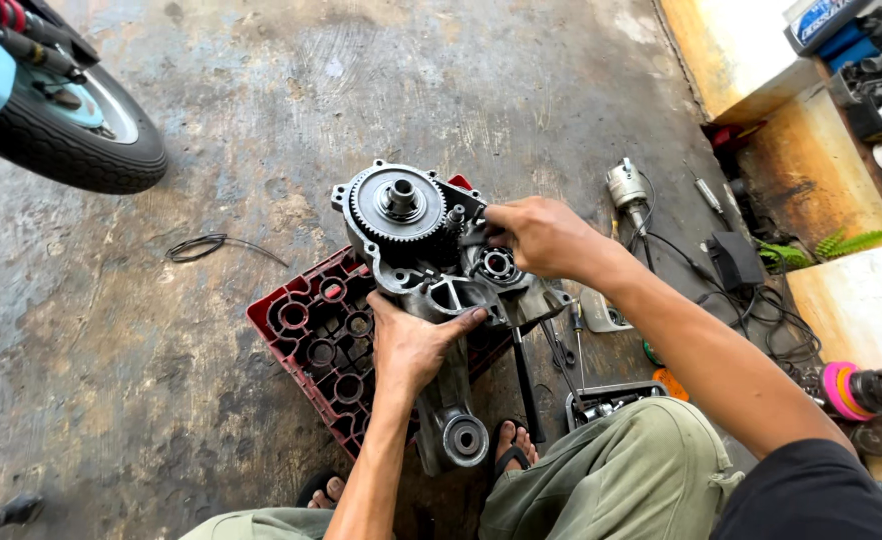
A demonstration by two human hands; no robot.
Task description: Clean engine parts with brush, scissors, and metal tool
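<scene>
A grey metal engine case [431,265] with a large toothed gear [398,203] rests tilted on an upturned red plastic crate [306,330]. My left hand [411,340] grips the case's lower edge from underneath, thumb on the metal. My right hand [536,237] reaches in from the right, its fingers pinching a small part on the case just above a round bearing [498,265]. The case's long arm with a round bushing [464,437] hangs down toward my feet.
A scooter wheel [71,130] stands at the upper left. A loop of black wire [201,245] lies on the concrete floor. Tools, cables and a small metal tray [611,398] lie to the right, beside a stained yellow step [811,165]. My sandalled feet [511,450] are below the crate.
</scene>
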